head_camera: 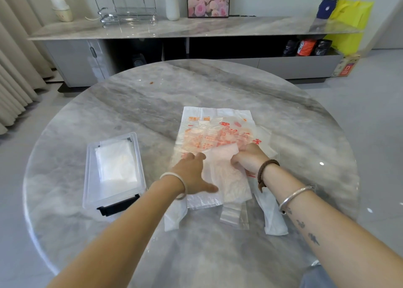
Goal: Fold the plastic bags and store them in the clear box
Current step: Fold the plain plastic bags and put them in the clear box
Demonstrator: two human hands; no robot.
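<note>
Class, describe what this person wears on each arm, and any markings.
Both forearms are bare, no sleeves. Left wrist: one pale bangle. Right wrist: a brown beaded bracelet, then a silver bangle further up, and small dark tattoos along the forearm.

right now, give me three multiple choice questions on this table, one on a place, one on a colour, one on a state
1. Where is the clear box relative to the printed bag? A to its left B to its right C on top of it
2. What colour is that bag's print? A blue B red-orange C green
3. What is the right hand doing? A lying flat B raised in the air C gripping the white bag at its folded edge
Answers: 1 A, the box sits left of the bag. 2 B, the lettering is red-orange. 3 C, its fingers curl over the fold.
</note>
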